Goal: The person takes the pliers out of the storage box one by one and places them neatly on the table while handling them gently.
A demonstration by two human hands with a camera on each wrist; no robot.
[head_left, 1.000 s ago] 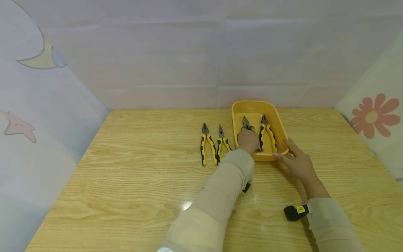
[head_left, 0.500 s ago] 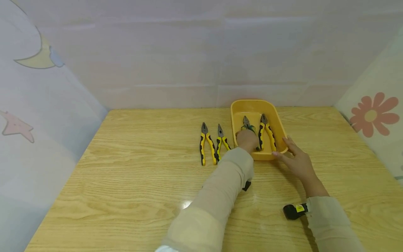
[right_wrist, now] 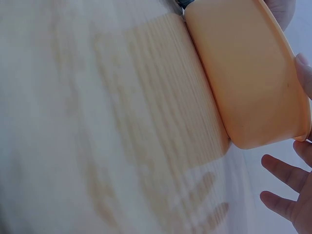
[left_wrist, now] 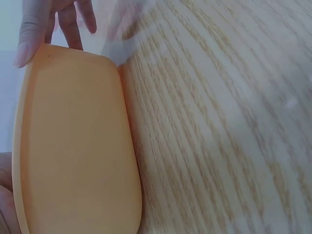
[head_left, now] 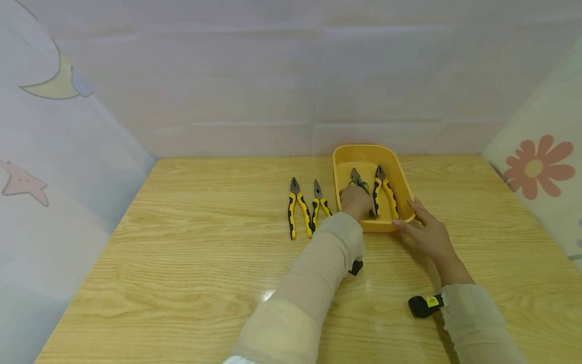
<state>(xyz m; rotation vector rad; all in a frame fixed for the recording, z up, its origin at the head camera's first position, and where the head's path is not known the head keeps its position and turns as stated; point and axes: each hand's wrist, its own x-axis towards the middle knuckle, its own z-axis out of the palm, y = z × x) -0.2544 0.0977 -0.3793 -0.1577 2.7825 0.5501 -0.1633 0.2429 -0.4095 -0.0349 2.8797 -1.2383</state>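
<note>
A yellow plastic tray [head_left: 381, 227] stands at the back of the wooden table. My left hand [head_left: 356, 201] reaches into it and grips pliers with green-and-yellow handles [head_left: 356, 177]; my fingers are mostly hidden from the head view. To their right, yellow-and-black pliers [head_left: 385, 192] lie in the tray with handles apart. My right hand [head_left: 429, 233] holds the tray's near right corner, thumb at the rim and the other fingers spread along the outside. In the left wrist view the tray wall [left_wrist: 80, 136] hides most of my left hand [left_wrist: 7, 200].
Left of the tray, combination pliers [head_left: 298, 210] and long-nose pliers [head_left: 318, 194] lie side by side on the table [head_left: 195, 242]. Fabric walls [head_left: 254, 76] enclose the back and sides. A black wrist camera [head_left: 425, 306] sits at my right cuff.
My left hand has shifted slightly over the green-handled pliers, whose handles show a little differently. My right hand stays at the tray corner. The view has shifted very slightly.
</note>
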